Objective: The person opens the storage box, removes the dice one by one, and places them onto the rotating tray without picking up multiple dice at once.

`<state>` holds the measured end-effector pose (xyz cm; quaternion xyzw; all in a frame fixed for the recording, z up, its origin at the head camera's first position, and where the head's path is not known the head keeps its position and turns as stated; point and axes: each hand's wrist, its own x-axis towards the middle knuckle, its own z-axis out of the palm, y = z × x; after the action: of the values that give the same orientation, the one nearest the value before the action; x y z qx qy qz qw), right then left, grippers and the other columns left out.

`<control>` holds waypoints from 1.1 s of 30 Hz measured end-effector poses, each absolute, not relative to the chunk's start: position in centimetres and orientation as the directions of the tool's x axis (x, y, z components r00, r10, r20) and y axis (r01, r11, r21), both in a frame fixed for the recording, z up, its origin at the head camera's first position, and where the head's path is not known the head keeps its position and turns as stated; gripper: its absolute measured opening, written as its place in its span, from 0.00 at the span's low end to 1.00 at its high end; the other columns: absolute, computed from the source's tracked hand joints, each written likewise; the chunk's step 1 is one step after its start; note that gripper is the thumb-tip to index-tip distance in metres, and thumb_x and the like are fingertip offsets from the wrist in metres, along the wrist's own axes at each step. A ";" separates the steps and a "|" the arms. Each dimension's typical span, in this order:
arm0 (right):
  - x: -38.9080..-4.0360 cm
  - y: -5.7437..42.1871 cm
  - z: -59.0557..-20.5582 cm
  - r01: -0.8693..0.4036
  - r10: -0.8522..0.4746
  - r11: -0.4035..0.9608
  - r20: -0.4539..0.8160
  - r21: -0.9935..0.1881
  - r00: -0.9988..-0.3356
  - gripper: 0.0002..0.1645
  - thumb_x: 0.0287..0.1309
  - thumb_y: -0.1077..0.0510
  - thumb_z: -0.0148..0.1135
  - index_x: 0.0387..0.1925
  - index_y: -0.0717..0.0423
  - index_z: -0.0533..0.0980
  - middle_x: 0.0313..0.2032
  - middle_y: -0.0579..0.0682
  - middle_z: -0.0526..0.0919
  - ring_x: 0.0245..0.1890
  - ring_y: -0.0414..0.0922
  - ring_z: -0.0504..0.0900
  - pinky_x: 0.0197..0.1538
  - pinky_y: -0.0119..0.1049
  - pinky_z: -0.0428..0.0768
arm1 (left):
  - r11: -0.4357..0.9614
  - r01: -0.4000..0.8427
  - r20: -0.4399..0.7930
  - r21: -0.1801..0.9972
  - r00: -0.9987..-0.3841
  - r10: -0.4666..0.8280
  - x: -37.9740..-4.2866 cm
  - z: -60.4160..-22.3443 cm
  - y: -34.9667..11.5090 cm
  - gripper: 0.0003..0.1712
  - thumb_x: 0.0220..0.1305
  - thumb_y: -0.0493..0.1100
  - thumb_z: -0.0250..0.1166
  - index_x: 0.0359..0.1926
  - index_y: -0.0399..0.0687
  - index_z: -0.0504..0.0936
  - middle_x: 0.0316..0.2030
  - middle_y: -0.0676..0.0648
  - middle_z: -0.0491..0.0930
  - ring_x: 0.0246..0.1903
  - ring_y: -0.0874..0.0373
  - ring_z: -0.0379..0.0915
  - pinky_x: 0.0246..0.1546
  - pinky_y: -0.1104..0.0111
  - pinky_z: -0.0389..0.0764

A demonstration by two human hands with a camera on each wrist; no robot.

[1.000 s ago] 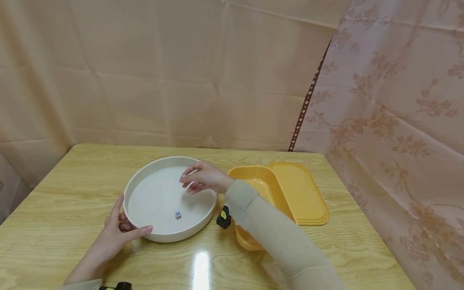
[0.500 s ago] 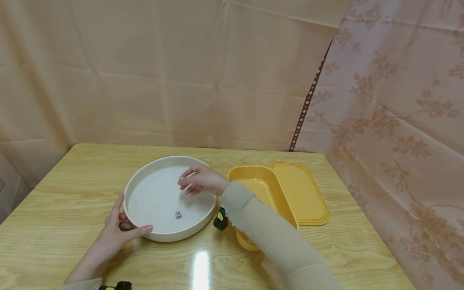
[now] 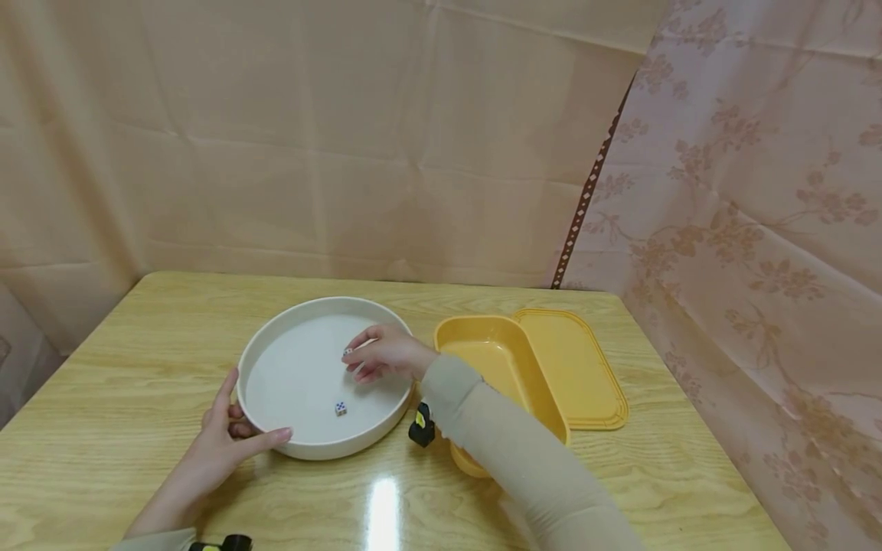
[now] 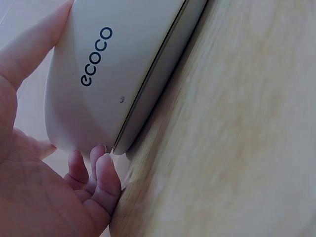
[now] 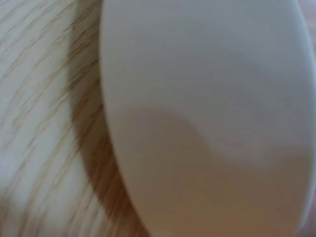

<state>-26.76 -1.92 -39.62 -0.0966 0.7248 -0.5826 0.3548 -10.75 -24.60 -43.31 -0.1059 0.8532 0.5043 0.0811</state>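
A round white tray (image 3: 289, 367) with a raised wall stands on the table, and a small white die (image 3: 341, 409) with blue pips lies on its floor. My left hand (image 3: 219, 438) grips the tray's near left side, thumb by the rim and fingers against the outer wall. The left wrist view shows that wall's "ecoco" lettering and the hand's lower fingers (image 4: 105, 180) bent near the base. Over the tray, my right hand (image 3: 386, 353) pinches another die (image 3: 347, 352) between thumb and fingertips. The right wrist view is filled by the tray's outer wall (image 5: 207, 98); the hand is hidden there.
A deep yellow box (image 3: 498, 340), uncovered, stands right of the tray, partly under my right forearm. Its flat yellow lid (image 3: 582, 367) lies beside it, farther right. Curtains hang behind the wooden table (image 3: 103, 367) and at its right side.
My right hand, holding the die, shifts slightly left and then comes lower and nearer over the tray. My left hand, the tray and the other die stay in place.
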 end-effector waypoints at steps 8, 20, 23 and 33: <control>-26.8 -1.7 -40.2 0.276 -0.557 0.309 -0.408 -0.910 -0.723 0.08 0.62 0.67 0.63 0.42 0.64 0.76 0.27 0.53 0.83 0.20 0.41 0.80 0.26 0.30 0.81 | 0.474 -0.255 -0.239 0.843 -0.966 -0.096 -10.7 -43.3 -24.6 0.74 0.59 0.54 0.73 0.76 0.48 0.18 0.56 0.37 0.53 0.51 0.56 0.65 0.41 0.81 0.64; -26.7 -1.6 -40.5 0.269 -0.566 0.376 -0.450 -0.886 -0.691 0.07 0.59 0.67 0.66 0.37 0.59 0.76 0.26 0.52 0.82 0.17 0.41 0.78 0.24 0.31 0.80 | 0.466 -0.254 -0.236 0.847 -0.967 -0.099 -10.7 -43.4 -24.6 0.74 0.58 0.54 0.73 0.76 0.48 0.18 0.56 0.37 0.53 0.52 0.55 0.64 0.44 0.77 0.64; -26.6 -1.6 -40.5 0.254 -0.568 0.398 -0.454 -0.882 -0.686 0.07 0.59 0.67 0.66 0.37 0.60 0.76 0.25 0.52 0.82 0.17 0.41 0.78 0.24 0.31 0.80 | 0.445 -0.256 -0.238 0.858 -0.967 -0.096 -10.7 -43.5 -24.5 0.74 0.58 0.53 0.73 0.76 0.49 0.18 0.57 0.37 0.53 0.50 0.59 0.67 0.42 0.81 0.65; -26.7 -1.7 -40.8 0.231 -0.575 0.434 -0.465 -0.871 -0.673 0.06 0.59 0.66 0.66 0.36 0.59 0.76 0.24 0.52 0.82 0.16 0.41 0.78 0.24 0.31 0.80 | 0.414 -0.232 -0.215 0.880 -0.973 -0.086 -10.6 -43.6 -24.5 0.73 0.58 0.50 0.74 0.76 0.49 0.18 0.57 0.38 0.58 0.46 0.66 0.70 0.41 0.85 0.65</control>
<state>-26.70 -1.73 -40.78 -0.1145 0.7526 -0.5195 0.3880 -10.59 -24.48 -43.58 -0.0947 0.8381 0.5329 0.0684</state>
